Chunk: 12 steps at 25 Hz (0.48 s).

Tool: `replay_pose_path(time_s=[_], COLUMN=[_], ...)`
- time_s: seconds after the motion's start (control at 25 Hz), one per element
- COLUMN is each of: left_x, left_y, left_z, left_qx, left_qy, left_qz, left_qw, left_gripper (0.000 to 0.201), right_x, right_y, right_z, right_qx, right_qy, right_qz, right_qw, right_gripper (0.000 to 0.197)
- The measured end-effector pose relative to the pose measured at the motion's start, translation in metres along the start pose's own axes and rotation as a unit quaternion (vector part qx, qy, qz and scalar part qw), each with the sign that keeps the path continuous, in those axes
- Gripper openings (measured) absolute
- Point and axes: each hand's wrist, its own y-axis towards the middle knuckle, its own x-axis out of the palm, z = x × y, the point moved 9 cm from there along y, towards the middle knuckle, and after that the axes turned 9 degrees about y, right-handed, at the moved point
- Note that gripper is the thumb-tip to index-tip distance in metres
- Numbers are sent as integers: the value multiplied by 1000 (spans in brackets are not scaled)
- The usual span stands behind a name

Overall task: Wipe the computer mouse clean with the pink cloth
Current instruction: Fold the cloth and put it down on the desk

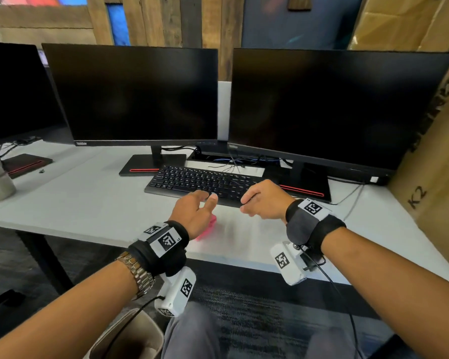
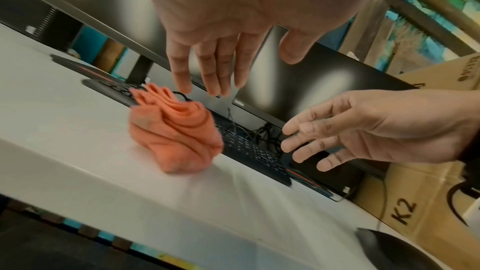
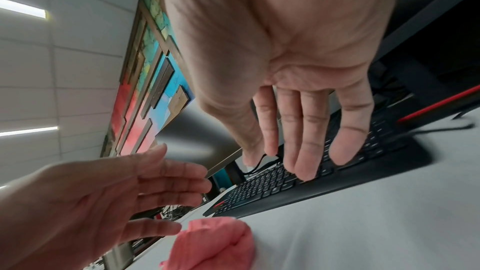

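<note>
Left wrist view: both hands spread, empty. Grip pink cloth (image 2: 179, 130) firmly; mouse (image 2: 405, 252) at five o'clock.

A: Where does the head view sit?
B: High, facing forward and down over the counter (image 1: 88, 203) toward the monitors at 12 o'clock.
A: The wrist views?
B: Low, tilted, close under each palm; both share the keyboard (image 2: 249, 147) and pink cloth (image 3: 213, 241).
</note>
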Motion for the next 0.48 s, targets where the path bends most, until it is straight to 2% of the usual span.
replay_pose_path(time_s=[0.12, 0.28, 0.4, 0.48], left_x=[31, 78, 115, 138], left_y=[-5, -7, -9, -12], left_z=[28, 63, 84, 92], left_qx=[30, 54, 54, 31], left_qy=[-1, -32, -50, -56], left_qz=[-35, -104, -166, -209], left_qw=[999, 993, 983, 976], left_gripper=[41, 54, 45, 46], right_x=[-35, -82, -111, -125], right_y=[-26, -57, -74, -84], right_z=[26, 69, 104, 128], right_qx=[29, 86, 145, 185], right_qy=[-17, -41, -54, -31], right_qz=[20, 55, 78, 93], right_qw=[999, 994, 985, 978], right_gripper=[4, 11, 19, 20])
